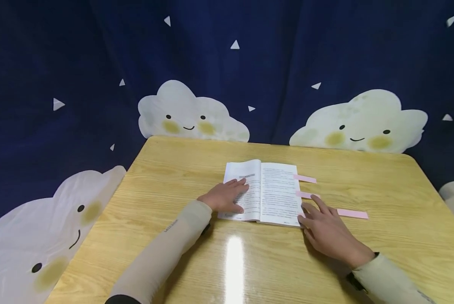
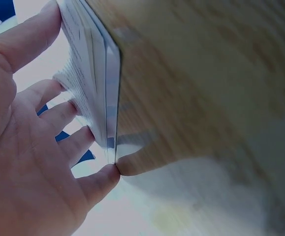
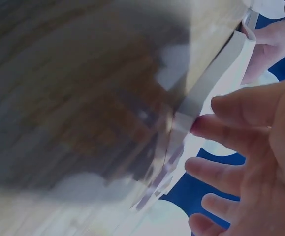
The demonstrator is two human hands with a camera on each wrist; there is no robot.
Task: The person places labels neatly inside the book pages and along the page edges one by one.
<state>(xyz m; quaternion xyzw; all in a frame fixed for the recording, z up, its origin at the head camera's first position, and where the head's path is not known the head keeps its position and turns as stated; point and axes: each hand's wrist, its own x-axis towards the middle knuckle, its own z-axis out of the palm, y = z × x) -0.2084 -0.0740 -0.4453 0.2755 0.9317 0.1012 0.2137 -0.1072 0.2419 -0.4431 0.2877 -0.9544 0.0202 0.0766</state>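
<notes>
An open book (image 1: pixel 279 194) with printed pages lies on the table, its lower edge toward me. My left hand (image 1: pixel 224 197) rests on the left page with fingers spread; in the left wrist view the little finger touches the book's edge (image 2: pixel 111 98). My right hand (image 1: pixel 330 230) is at the book's lower right corner, and a fingertip touches the page edge in the right wrist view. Two pink paper strips, an upper strip (image 1: pixel 306 179) and a lower strip (image 1: pixel 304 194), stick out from the right page. The right fingers partly cover the lower strip's outer end.
Another pink strip (image 1: pixel 353 214) lies on the wooden table (image 1: pixel 181 169) just beyond the right hand, which hides what is under it. A dark blue curtain (image 1: pixel 272 63) with smiling clouds hangs behind the table. Light reflects off the tabletop near the front.
</notes>
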